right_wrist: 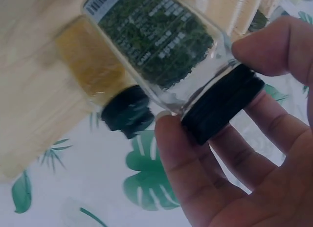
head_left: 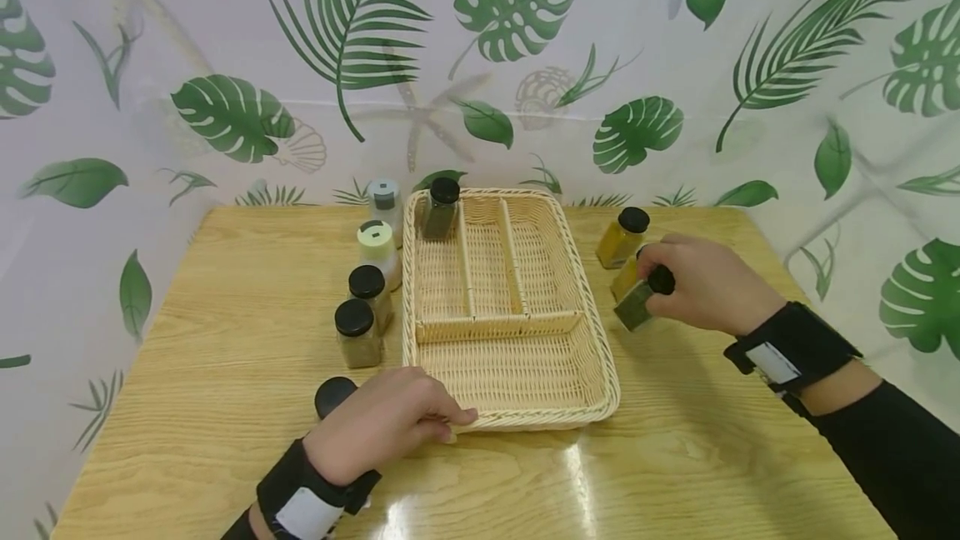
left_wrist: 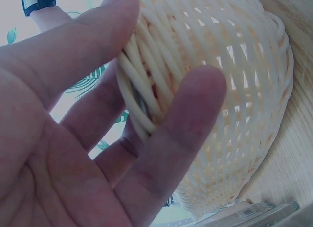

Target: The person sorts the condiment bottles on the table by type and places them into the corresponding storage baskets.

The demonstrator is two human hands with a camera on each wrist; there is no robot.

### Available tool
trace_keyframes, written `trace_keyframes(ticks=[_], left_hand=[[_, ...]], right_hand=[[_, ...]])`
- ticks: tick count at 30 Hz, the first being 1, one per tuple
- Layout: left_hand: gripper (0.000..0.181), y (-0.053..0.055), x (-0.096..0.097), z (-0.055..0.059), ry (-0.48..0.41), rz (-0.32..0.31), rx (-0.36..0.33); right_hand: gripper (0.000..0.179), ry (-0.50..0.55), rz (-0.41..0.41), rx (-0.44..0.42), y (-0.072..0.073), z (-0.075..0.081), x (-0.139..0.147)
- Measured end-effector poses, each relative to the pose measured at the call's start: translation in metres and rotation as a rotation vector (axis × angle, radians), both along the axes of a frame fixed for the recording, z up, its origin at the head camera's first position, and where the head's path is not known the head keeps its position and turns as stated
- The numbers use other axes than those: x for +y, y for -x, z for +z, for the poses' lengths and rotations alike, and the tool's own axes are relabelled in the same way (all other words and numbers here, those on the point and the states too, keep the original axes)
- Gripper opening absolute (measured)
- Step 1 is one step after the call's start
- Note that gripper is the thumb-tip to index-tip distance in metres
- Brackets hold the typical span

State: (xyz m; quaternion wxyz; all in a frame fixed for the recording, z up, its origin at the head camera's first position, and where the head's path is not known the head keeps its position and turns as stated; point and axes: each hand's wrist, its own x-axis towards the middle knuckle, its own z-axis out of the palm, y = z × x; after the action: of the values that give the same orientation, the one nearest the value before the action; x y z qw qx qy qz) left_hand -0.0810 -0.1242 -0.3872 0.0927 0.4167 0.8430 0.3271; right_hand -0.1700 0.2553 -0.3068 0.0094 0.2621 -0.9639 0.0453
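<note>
My right hand (head_left: 697,282) holds a glass spice jar of green dried herbs (head_left: 633,311) by its black lid and neck, tilted, right of the basket. In the right wrist view, the thumb and fingers grip around the lid of this herb jar (right_wrist: 156,36), and its printed label shows. My left hand (head_left: 386,419) pinches the front left rim of a woven basket (head_left: 609,377). The left wrist view shows thumb and fingers on either side of the basket's rim (left_wrist: 142,85). A dark-lidded jar (head_left: 438,217) stands in the basket's back left compartment.
Right of the basket stand a yellow spice jar (head_left: 618,244) and another yellow jar (head_left: 624,282), partly hidden by my right hand. Several jars line the left side, among them a black-lidded jar (head_left: 358,338) and a pale-lidded jar (head_left: 377,244). Leaf-print cloth (head_left: 525,140) hangs behind the wooden table (head_left: 225,315).
</note>
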Motion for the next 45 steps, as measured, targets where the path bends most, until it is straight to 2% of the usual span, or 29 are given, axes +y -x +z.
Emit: trace_keyframes(ticks=[10, 16, 22, 29, 37, 45], left_hand=[[0.023, 0.000, -0.002, -0.002, 0.002, 0.000, -0.001], [0.015, 0.001, -0.002, -0.001, 0.003, 0.002, -0.005], [0.014, 0.001, -0.004, -0.001, 0.002, 0.006, -0.012], [0.019, 0.001, -0.004, -0.001, 0.015, 0.007, -0.015], [0.020, 0.001, -0.004, 0.001, 0.026, 0.017, 0.014], [0.023, 0.001, -0.006, 0.000, 0.042, 0.036, -0.009]], right_hand=[[0.021, 0.010, 0.044, 0.065, 0.001, 0.016, -0.026], [0.022, 0.001, 0.098, 0.083, 0.004, 0.022, -0.042], [0.020, 0.005, 0.127, 0.094, 0.008, 0.027, -0.060], [0.018, 0.022, 0.181, 0.093, 0.015, 0.027, -0.087], [0.017, 0.031, 0.250, 0.102, 0.026, 0.026, -0.121], [0.018, 0.067, 0.308, 0.117, 0.034, 0.025, -0.155]])
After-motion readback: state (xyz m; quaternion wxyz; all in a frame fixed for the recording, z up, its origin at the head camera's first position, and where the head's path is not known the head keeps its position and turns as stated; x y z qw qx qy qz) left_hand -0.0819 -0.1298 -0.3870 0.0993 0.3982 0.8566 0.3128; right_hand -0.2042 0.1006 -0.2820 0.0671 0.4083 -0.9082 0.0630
